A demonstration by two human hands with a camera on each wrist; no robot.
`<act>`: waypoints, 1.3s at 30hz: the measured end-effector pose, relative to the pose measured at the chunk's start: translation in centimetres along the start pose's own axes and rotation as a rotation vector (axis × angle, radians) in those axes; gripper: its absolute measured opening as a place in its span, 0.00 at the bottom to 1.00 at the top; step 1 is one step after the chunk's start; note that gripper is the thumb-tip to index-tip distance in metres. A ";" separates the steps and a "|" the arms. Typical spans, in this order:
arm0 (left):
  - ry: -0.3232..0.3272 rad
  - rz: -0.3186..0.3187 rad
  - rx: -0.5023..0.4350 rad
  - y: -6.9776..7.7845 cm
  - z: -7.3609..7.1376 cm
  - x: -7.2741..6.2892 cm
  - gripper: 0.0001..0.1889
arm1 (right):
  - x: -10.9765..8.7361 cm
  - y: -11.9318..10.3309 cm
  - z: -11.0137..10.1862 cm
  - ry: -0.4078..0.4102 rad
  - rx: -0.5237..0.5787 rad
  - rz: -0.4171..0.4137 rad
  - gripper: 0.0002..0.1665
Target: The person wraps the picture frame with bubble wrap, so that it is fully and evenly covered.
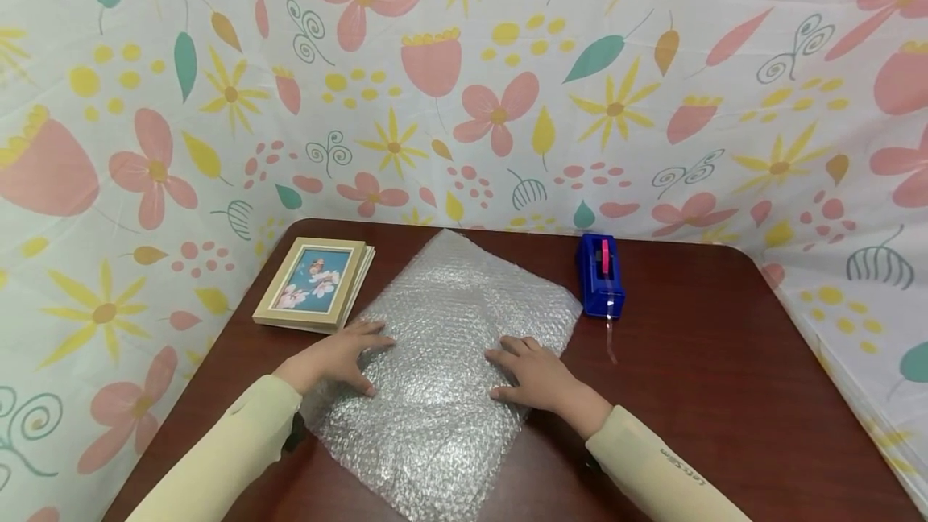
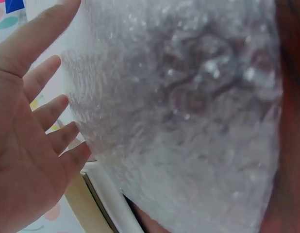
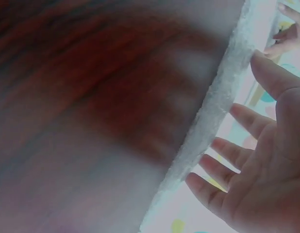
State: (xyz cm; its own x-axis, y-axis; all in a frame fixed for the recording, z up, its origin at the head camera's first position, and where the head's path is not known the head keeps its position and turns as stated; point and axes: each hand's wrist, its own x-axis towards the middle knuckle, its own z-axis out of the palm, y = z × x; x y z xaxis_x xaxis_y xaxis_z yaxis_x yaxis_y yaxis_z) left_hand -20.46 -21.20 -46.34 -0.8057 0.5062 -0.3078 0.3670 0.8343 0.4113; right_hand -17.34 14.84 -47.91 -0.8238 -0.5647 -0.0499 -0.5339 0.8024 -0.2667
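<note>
A sheet of clear bubble wrap (image 1: 442, 393) lies diagonally across the middle of the table, one corner toward the back wall. On its left side my left hand (image 1: 341, 357) rests with fingers spread. My right hand (image 1: 532, 375) touches the right side, its fingers apart and loosely extended. In the left wrist view, the left hand (image 2: 33, 131) has its fingertips at the wrap's (image 2: 179, 107) surface. The right wrist view has the right hand (image 3: 257, 155) with fingertips along the wrap's edge (image 3: 203, 126). Neither hand grips anything.
Stacked picture frames (image 1: 315, 284), the top one with a flower picture, lie left of the wrap. A blue tape dispenser (image 1: 600, 276) stands at the right with a strip of tape (image 1: 611, 341) hanging off its front. Behind the brown table (image 1: 725, 393) hangs a floral cloth (image 1: 464, 87).
</note>
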 end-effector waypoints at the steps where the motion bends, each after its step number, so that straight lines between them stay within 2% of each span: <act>1: 0.003 0.003 -0.005 0.1 0.0 -0.1 0.45 | 0.0 0.0 0.0 -0.007 0.004 0.005 0.38; 6: 0.040 0.041 -0.037 0.5 -0.1 -0.7 0.43 | 0.4 -0.3 -0.9 -0.033 0.052 0.009 0.32; 10: 0.101 0.039 -0.071 0.4 -0.3 -1.1 0.41 | 0.8 -0.4 -1.6 -0.019 0.082 0.006 0.26; 14: 0.166 0.047 -0.074 0.0 -0.6 -1.5 0.34 | 1.2 -0.7 -2.0 0.004 0.090 0.024 0.23; 17: 0.218 0.068 -0.082 -0.2 -0.9 -1.9 0.29 | 1.6 -1.2 -2.3 0.041 0.137 0.076 0.22; 20: 0.274 0.067 -0.137 -0.5 -1.4 -2.4 0.28 | 2.1 -1.9 -2.5 0.077 0.227 0.147 0.23; 25: 0.333 0.012 -0.256 -1.2 -2.1 -3.5 0.28 | 3.4 -3.1 -2.6 0.104 0.383 0.219 0.23; 29: 0.350 -0.035 -0.327 -1.9 -2.8 -4.5 0.29 | 4.3 -3.9 -2.5 0.108 0.519 0.229 0.22; 33: 0.403 -0.080 -0.374 -2.5 -3.5 -5.4 0.29 | 5.1 -4.5 -2.2 0.093 0.662 0.234 0.22; 39: 0.490 -0.193 -0.398 -3.5 -4.3 -6.5 0.28 | 6.5 -5.5 -1.8 0.052 0.831 0.259 0.24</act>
State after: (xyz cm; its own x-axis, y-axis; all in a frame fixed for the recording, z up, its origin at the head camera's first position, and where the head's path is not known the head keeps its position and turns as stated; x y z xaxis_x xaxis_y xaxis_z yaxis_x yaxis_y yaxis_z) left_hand -18.52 -28.41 -42.07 -0.9927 0.1189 -0.0204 0.0704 0.7080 0.7027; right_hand -20.04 7.09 -45.02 -0.9185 -0.3582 -0.1675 -0.0333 0.4921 -0.8699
